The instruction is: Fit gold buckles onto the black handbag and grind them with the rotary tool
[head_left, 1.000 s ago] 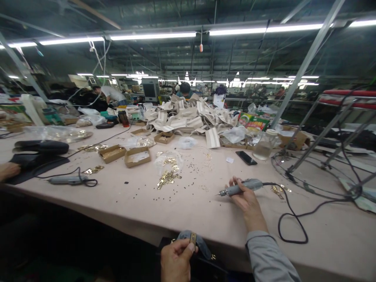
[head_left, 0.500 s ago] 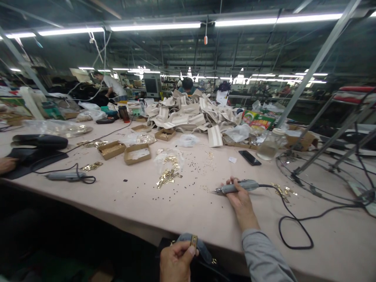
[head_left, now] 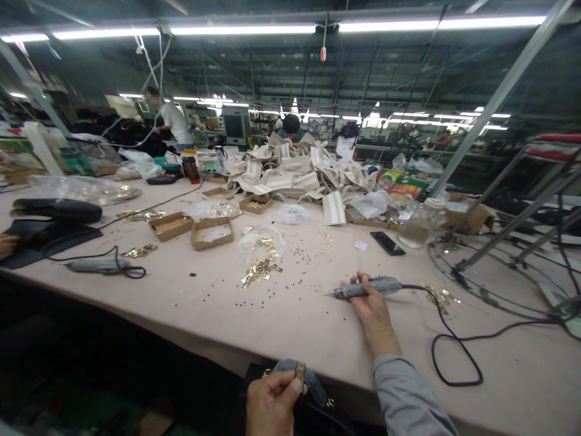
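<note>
My right hand (head_left: 371, 309) is wrapped round a grey electric screwdriver (head_left: 384, 285), held low over the table with its bit pointing left. The bit's tip is at a scatter of tiny gold screws (head_left: 319, 290); whether it touches one I cannot tell. At the table's front edge, my left hand (head_left: 272, 402) pinches a small gold metal plate (head_left: 299, 372) between thumb and fingers. Behind that plate is a blue-grey curved piece (head_left: 315, 387), with dark material and small gold fittings below, mostly hidden by the hand and shadow.
Gold plates (head_left: 259, 272) lie in a heap beside small black bits. Farther back are cardboard boxes (head_left: 212, 244), a phone (head_left: 387, 243), a jar (head_left: 415, 227) and piled striped pieces (head_left: 290, 175). The screwdriver's cord (head_left: 433, 357) loops rightward. Another screwdriver (head_left: 97, 266) lies near a co-worker's hand (head_left: 6, 245).
The camera view has shifted slightly. Both my hands keep nearly the same pose, with the screwdriver and the gold plate still in them. The co-worker's hand at the left edge has moved slightly outward.
</note>
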Tool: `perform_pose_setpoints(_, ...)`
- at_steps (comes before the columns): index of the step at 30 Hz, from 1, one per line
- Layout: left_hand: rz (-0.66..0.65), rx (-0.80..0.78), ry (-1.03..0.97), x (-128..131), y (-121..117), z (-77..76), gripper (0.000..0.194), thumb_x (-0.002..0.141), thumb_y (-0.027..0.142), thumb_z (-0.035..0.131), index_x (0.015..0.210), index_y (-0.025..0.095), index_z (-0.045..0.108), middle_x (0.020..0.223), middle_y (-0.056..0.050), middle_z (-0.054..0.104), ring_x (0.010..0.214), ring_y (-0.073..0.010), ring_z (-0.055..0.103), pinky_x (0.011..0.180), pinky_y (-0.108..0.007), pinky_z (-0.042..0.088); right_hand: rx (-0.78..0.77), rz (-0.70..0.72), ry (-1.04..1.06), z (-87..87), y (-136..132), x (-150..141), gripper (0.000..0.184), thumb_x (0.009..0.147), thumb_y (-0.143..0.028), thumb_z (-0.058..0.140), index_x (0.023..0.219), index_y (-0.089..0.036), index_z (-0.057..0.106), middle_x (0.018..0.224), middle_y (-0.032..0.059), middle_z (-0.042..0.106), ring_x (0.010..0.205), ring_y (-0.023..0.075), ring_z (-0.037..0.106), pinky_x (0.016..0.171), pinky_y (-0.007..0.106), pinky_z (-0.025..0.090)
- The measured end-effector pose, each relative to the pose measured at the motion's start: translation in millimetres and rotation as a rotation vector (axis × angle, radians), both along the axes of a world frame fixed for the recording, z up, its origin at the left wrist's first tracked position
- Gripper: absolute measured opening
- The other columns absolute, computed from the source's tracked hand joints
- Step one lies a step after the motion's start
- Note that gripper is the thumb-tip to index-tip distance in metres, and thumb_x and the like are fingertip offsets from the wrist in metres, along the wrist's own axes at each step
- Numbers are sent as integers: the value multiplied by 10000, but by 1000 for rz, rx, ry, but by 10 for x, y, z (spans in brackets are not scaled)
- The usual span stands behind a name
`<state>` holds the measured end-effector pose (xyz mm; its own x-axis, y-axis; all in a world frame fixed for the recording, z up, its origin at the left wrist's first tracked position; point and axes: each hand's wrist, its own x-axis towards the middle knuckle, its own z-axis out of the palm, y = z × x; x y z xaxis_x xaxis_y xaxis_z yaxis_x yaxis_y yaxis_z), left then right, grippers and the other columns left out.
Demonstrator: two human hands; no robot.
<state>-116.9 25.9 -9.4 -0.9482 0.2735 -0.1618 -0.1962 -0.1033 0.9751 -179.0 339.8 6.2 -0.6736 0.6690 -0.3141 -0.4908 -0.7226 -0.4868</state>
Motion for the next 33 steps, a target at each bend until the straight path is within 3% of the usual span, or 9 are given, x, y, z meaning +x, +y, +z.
perform_pose_setpoints(6,13,-1,16,7,2,-6,299,698,449,811,665,152,826,707,-126,793,712,-269,723,756,-330,558,1,-12,4,19,-9,13,237,831,-71,761,935,-246,640,996,-56,729,838,162,684,1050,649,504)
perform_pose_setpoints(16,39,-14,25,35,21,190,346,672,496,839,640,153,819,678,-125,784,688,-269,734,736,-336,600,15,-13,4,32,-26,36,242,826,-81,772,934,-245,631,1004,-53,723,838,165,684,1039,651,511)
perform_pose_setpoints(23,105,-35,89,68,51,242,376,681,526,837,597,161,804,617,-106,761,628,-260,717,695,-341,605,15,-29,6,52,-42,46,256,817,-82,781,939,-244,625,983,-53,720,837,163,678,1037,644,511)
perform_pose_setpoints(33,13,-50,68,41,-12,240,328,701,479,824,630,159,818,656,-109,774,667,-253,725,720,-318,591,36,-36,16,47,-65,58,297,791,-69,809,947,-240,624,980,-69,707,827,152,671,1021,610,531)
